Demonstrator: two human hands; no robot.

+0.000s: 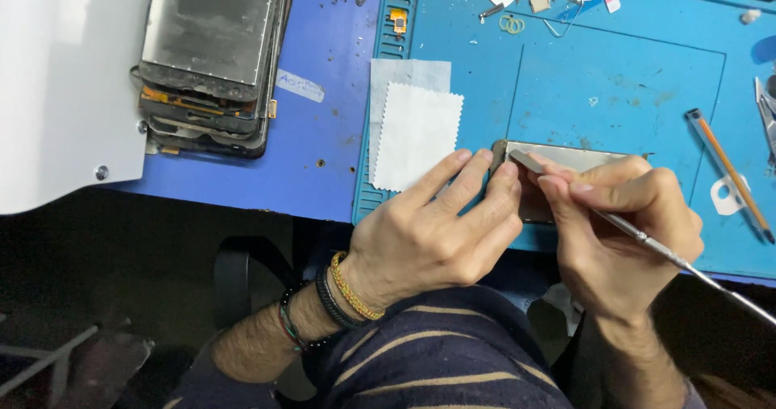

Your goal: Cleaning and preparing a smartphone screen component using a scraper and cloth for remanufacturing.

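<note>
Left hand (pixel 432 231) pins phone (pixel 566 160); right hand (pixel 618 223) grips metal spudger (pixel 647 243) at corner. Risk: blade slips, cracks glass.

A blue bench (pixel 323 158) carries a blue mat (pixel 614 78), white cloths (pixel 414 134) and stacked screens (pixel 210 61).

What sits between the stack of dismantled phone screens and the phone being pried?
In the head view, a white zigzag-edged cloth, on the blue silicone mat's left edge.
</note>
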